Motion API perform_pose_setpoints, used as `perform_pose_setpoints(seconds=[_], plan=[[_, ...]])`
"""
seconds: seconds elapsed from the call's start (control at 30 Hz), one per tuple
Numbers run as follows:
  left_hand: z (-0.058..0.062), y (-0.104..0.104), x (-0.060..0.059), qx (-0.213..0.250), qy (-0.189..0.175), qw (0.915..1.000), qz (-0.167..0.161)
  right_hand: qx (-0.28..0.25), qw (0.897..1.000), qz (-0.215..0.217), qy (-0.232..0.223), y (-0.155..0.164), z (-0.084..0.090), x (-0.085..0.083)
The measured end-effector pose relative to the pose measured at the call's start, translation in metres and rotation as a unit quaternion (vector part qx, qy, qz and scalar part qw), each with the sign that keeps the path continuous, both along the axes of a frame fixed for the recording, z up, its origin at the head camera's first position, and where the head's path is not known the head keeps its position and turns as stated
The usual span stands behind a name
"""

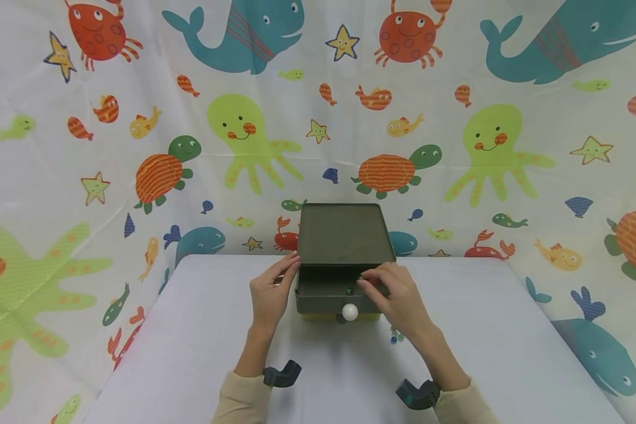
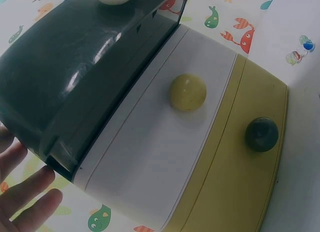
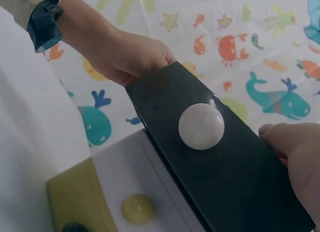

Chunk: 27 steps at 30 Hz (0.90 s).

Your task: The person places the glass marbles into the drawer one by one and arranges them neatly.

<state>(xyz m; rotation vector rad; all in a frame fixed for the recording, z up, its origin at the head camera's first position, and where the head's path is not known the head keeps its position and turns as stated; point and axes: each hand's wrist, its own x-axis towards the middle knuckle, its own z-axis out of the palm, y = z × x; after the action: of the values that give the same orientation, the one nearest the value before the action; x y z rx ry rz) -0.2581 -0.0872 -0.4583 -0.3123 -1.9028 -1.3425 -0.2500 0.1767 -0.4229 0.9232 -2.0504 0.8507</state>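
Note:
A small chest of drawers stands on the table, its dark green top drawer point(image 1: 323, 304) pulled out by a white knob point(image 1: 350, 312). My left hand point(image 1: 273, 288) touches the chest's left side near the top; in the left wrist view its fingers point(image 2: 37, 187) lie straight at the drawer's side. Over the right part of the open drawer, my right hand point(image 1: 397, 291) pinches a small glassy marble point(image 1: 360, 278) between thumb and index fingertip. A green marble point(image 1: 350, 291) lies inside the drawer. From the right wrist view, the drawer front hides what the fingertips hold.
Below are a white drawer point(image 2: 145, 122) with a yellow knob point(image 2: 188, 92) and a yellow drawer point(image 2: 235, 167) with a dark green knob point(image 2: 261, 134). Several marbles point(image 1: 394, 340) lie on the white table point(image 1: 206, 330) right of the chest. A sea-animal curtain point(image 1: 344, 129) hangs behind.

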Motion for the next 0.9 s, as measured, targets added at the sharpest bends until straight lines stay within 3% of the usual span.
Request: perform_pose_setpoints(seconds=[0.27, 0.73, 0.9], plan=[[0.001, 0.002, 0.001, 0.004, 0.003, 1.0000, 0.004, 0.002, 1.000, -0.001, 0.014, 0.000, -0.001, -0.001], [-0.001, 0.002, 0.000, 0.002, -0.001, 1.0000, 0.010, -0.002, 0.999, -0.026, -0.022, 0.009, 0.003, 0.008], [0.004, 0.004, 0.003, -0.001, 0.003, 0.9999, 0.017, -0.003, 0.999, -0.038, -0.033, 0.012, 0.005, 0.011]])
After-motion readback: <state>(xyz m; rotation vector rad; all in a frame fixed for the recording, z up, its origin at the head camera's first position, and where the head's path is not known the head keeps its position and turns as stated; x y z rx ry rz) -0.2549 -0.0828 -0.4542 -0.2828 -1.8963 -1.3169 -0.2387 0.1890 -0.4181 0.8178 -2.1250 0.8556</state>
